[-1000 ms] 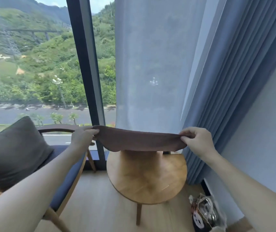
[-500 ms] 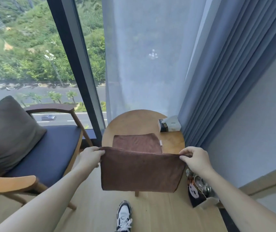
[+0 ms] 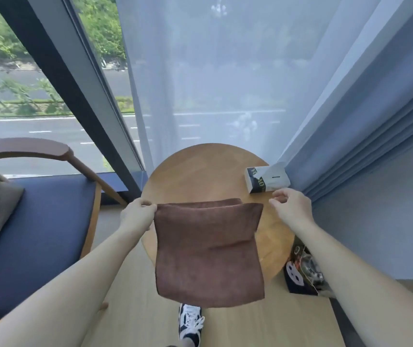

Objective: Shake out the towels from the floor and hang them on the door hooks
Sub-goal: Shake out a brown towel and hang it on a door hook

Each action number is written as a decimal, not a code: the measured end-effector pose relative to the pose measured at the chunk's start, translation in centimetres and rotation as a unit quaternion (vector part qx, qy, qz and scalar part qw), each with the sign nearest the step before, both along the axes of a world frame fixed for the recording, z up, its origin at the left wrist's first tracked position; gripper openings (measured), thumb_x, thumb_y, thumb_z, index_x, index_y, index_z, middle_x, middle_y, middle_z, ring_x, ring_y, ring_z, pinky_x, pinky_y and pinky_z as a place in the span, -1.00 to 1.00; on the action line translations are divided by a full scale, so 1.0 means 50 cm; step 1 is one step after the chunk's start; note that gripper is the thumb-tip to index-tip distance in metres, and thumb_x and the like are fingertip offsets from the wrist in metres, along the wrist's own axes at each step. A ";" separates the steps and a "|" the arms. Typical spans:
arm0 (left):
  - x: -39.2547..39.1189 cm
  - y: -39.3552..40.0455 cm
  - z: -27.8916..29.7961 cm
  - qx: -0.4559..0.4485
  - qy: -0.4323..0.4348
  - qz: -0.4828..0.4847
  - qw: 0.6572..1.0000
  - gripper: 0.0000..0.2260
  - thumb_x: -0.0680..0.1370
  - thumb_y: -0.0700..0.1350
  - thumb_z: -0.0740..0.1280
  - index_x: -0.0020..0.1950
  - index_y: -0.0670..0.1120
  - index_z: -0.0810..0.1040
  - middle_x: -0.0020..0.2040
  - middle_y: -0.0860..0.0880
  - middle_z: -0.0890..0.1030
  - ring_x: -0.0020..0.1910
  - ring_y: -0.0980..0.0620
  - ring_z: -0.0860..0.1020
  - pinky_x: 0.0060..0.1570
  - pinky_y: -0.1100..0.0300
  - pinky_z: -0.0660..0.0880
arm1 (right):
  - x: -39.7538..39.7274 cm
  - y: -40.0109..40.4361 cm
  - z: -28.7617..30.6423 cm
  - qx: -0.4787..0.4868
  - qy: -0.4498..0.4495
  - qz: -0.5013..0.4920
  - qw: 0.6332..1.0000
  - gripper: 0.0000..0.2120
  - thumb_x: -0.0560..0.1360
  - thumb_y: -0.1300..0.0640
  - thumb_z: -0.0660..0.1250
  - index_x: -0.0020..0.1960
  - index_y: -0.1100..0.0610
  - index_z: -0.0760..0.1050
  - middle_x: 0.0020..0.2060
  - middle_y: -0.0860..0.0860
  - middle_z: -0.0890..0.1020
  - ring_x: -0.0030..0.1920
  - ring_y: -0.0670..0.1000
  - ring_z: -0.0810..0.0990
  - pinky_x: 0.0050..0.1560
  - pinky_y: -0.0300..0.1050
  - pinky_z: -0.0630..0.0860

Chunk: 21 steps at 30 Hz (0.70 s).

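Towel (image 3: 208, 249) hides table (image 3: 200, 171) front; armchair (image 3: 37, 221) cut off.

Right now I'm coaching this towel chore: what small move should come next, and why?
Probably re-pinch the free corner with the right hand. Only the left hand holds the brown towel, which sags from that corner over the round table; the right hand's fingers sit apart from the cloth. A two-handed hold would let it be shaken out flat.
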State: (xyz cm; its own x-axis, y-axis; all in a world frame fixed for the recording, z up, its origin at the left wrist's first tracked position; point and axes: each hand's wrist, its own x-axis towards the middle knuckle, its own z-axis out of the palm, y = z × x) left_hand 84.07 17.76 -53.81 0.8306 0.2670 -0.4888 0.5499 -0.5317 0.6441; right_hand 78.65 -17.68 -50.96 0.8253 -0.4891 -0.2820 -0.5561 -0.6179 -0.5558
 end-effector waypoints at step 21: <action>-0.305 0.036 -0.467 -0.299 0.368 0.193 0.859 -0.55 0.61 -0.12 0.27 0.50 0.03 0.34 0.53 -0.07 0.29 0.51 -0.26 0.25 0.35 -0.22 0.39 | -0.363 0.059 -0.447 0.454 0.180 -0.347 0.801 -0.68 0.58 0.38 0.28 0.33 0.29 0.44 0.19 0.21 0.62 0.21 0.21 0.60 0.19 0.13 0.55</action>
